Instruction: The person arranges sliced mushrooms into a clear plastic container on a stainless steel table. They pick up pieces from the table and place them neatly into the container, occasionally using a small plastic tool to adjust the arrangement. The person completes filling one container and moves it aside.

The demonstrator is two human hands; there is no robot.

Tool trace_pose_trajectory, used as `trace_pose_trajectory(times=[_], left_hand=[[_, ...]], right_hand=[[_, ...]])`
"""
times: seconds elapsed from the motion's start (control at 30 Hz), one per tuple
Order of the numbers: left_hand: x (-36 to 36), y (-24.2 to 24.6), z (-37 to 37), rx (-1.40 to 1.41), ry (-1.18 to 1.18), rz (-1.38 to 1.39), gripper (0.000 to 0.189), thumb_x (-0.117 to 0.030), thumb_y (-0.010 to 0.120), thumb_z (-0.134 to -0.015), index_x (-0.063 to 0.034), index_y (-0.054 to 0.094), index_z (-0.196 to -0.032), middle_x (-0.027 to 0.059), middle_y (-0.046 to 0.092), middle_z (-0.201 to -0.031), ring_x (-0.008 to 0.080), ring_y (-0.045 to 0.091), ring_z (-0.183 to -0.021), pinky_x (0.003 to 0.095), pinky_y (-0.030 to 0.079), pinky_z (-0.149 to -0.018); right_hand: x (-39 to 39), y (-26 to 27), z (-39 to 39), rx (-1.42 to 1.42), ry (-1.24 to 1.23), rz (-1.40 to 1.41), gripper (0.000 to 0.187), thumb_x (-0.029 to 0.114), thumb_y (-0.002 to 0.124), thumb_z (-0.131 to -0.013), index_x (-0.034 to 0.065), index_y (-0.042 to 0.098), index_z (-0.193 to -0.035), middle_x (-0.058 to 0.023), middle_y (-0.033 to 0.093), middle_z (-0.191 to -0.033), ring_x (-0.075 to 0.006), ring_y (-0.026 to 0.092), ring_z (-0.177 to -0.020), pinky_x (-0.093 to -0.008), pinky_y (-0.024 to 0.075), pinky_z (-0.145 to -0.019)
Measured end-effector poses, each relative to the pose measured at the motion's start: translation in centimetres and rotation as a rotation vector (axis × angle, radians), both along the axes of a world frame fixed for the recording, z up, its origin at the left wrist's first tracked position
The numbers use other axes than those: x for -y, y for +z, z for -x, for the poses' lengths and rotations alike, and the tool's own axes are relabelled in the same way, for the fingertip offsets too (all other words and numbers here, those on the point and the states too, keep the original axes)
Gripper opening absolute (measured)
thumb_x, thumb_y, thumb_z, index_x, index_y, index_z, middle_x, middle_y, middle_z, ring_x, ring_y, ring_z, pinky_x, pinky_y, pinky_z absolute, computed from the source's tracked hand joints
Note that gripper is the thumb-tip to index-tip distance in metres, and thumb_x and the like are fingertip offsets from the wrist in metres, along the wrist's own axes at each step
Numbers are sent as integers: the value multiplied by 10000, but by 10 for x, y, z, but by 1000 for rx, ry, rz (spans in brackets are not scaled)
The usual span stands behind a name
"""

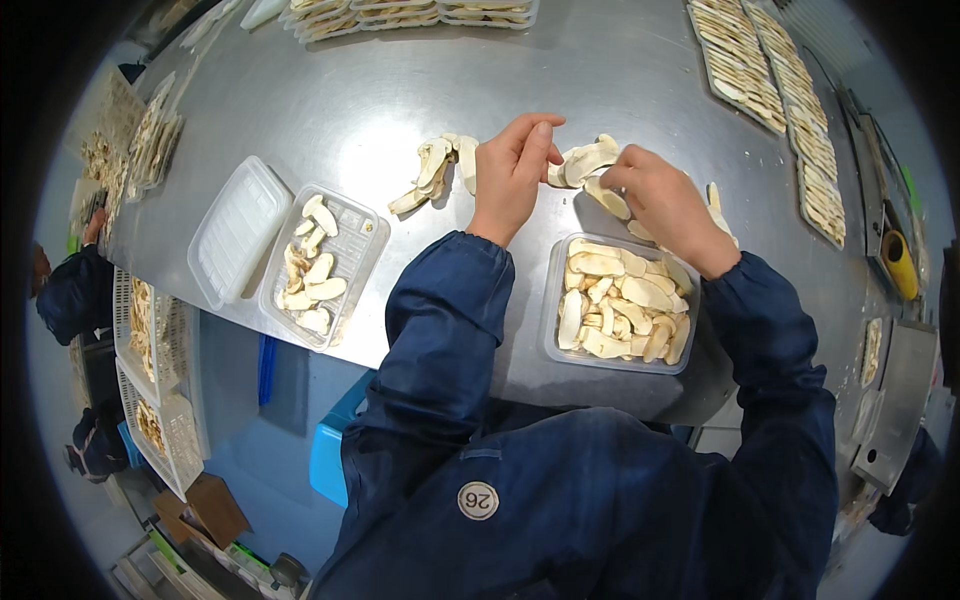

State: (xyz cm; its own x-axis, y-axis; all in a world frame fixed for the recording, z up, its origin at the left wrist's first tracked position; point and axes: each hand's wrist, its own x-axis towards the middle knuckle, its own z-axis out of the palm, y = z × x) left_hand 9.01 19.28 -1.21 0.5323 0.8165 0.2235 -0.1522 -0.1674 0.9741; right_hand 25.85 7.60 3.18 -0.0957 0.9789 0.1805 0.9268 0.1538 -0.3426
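Observation:
My left hand (514,176) is over the steel table, thumb beside the index finger and the other fingers curled; its palm is hidden. Pale mushroom slices (589,161) lie just right of its fingertips. My right hand (667,202) pinches the upper end of a mushroom slice (607,199), its fingertips partly hidden. Below the hands, a clear plastic tray (553,349) is filled with mushroom slices (630,300). More slices lie in a loose pile (431,169) left of my left hand, and a few (716,206) beyond my right wrist.
To the left, a second clear tray (356,289) holds several slices and leans against an upturned empty tray (240,229). Filled trays stand stacked at the back (412,15) and lie in rows at right (750,75). White crates (169,442) and another person's sleeve (75,289) are at far left.

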Motion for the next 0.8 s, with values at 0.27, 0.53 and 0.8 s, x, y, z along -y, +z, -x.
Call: trace_pose_trajectory(times=[0.27, 0.53, 0.8], left_hand=[[2, 2, -3, -139, 123, -149, 254, -194, 533, -974, -10, 677, -1075, 20, 651, -706, 37, 475, -531, 203, 389, -499], [2, -5, -3, -137, 112, -190, 238, -181, 547, -968, -14, 682, -1071, 26, 647, -704, 41, 502, -558, 208, 407, -519], [4, 0, -2, -136, 100, -133, 235, -176, 543, -970, -16, 681, -1071, 17, 644, -708, 34, 470, -551, 203, 391, -516]], right_hand=[[15, 4, -46, 46, -327, 3, 108, 137, 632, -814, 33, 661, -808, -135, 616, -795, -325, 611, -707, -397, 491, -646], [39, 13, -6, 32, -434, 316, 327, 322, 693, -780, 5, 613, -772, -149, 618, -797, -321, 616, -725, -407, 479, -650], [46, 4, -10, 30, -447, 232, 264, 251, 676, -764, 7, 609, -837, -150, 610, -875, -334, 616, -795, -417, 488, -688]])
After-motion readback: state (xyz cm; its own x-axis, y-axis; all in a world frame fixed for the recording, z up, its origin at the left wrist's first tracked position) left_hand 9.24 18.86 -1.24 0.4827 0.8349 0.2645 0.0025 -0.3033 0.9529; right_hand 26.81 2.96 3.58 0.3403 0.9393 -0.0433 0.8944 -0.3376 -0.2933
